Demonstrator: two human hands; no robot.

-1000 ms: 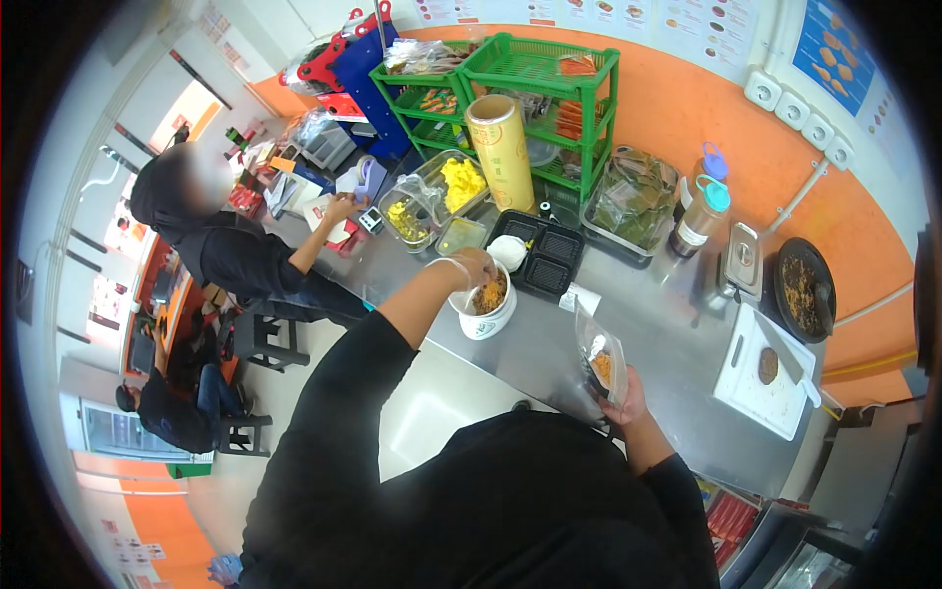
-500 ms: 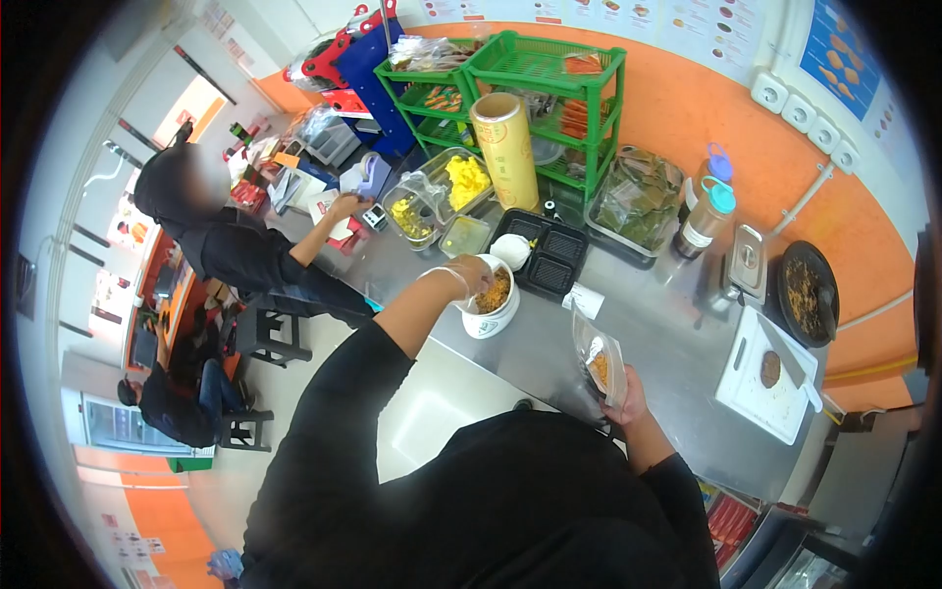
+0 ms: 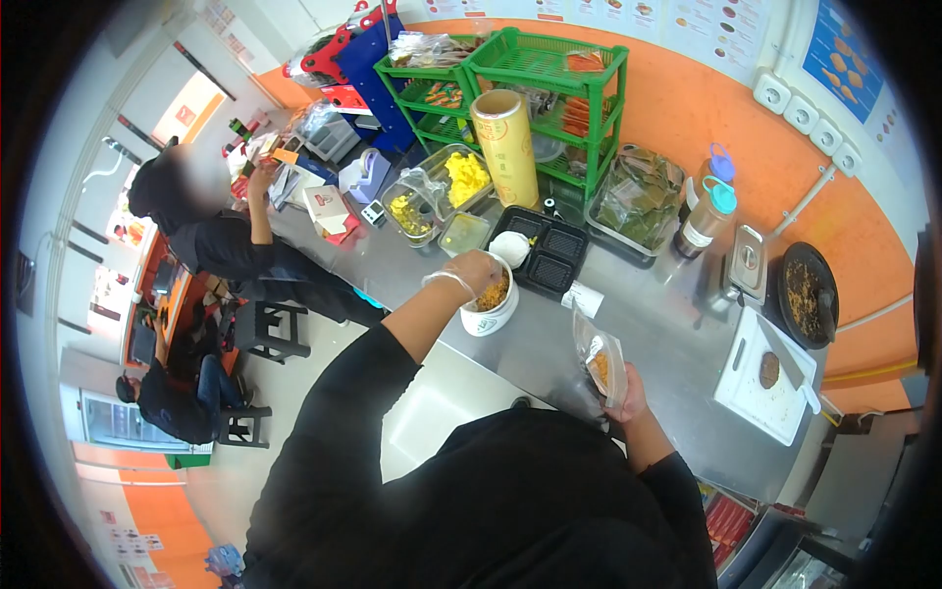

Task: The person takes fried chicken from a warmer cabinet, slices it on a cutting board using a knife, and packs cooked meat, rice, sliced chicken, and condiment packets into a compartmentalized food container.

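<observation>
My left hand (image 3: 475, 272), in a clear plastic glove, reaches into a white tub (image 3: 491, 322) of orange-brown shredded food (image 3: 494, 292). Its fingers are bunched at the food, and their tips are hidden. In my right hand (image 3: 630, 398) is a clear plastic pouch (image 3: 612, 351), held by its lower side and tilted. Some of the same-coloured food lies inside the pouch. Just behind the tub sits a black compartment tray (image 3: 552, 257) with a white mound of rice (image 3: 509, 248) in one corner.
Clear containers of yellow food (image 3: 468, 181), a big roll of film (image 3: 505, 147) and green racks (image 3: 549, 64) line the back. To the right are a tray of leaves (image 3: 638, 201), bottles (image 3: 704, 221), a cutting board with a knife (image 3: 760, 378), and a black pan (image 3: 807, 294). A co-worker (image 3: 211, 231) stands left.
My left hand has shifted slightly within the tub; my right hand and the pouch have barely moved. The co-worker's hand has lifted away from the counter beside the small device.
</observation>
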